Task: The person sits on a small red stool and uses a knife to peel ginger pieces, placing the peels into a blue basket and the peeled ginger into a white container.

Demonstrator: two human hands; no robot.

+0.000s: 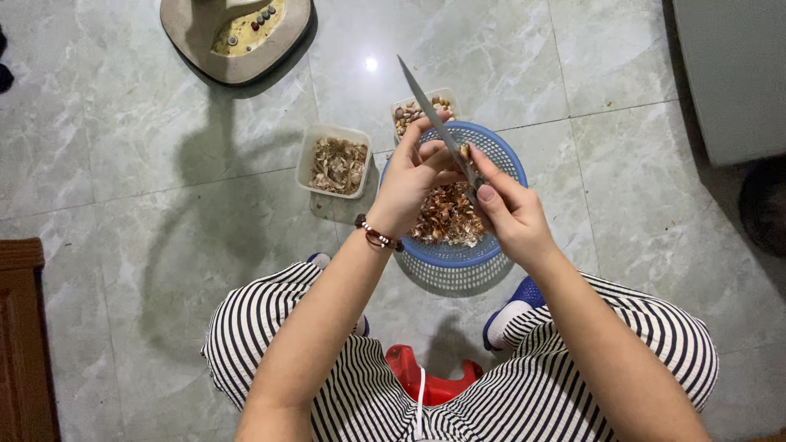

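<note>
My right hand [509, 214] grips a long kitchen knife [426, 102] whose blade points up and away to the left. My left hand [412, 182], with a beaded bracelet at the wrist, pinches a small item against the blade; the item is mostly hidden by my fingers. Both hands hover over a blue perforated basket [499, 155] holding a heap of brown papery peelings [446, 217].
A square white tub [311, 155] with brown peelings sits left of the basket. Behind the basket another white tub [446, 94] holds small bulbs. A beige base with buttons [237, 37] stands at the top left. Pale marble floor tiles surround me; a red stool [409, 368] shows between my striped knees.
</note>
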